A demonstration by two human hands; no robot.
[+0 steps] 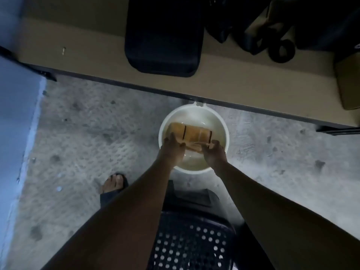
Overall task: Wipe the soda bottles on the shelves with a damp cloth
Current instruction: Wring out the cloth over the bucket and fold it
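A tan cloth with dark stripes lies spread in the water of a white basin on the concrete floor. My left hand grips the cloth's near left edge. My right hand holds its near right edge, where the cloth is bunched between both hands. Both hands are over the basin's near half. No soda bottles or shelves are in view.
A tan table with a dark edge runs across the top, holding a black bag and dark straps. A perforated dark plastic stool stands under my arms. My sandalled foot is at the left, beside a pale wall.
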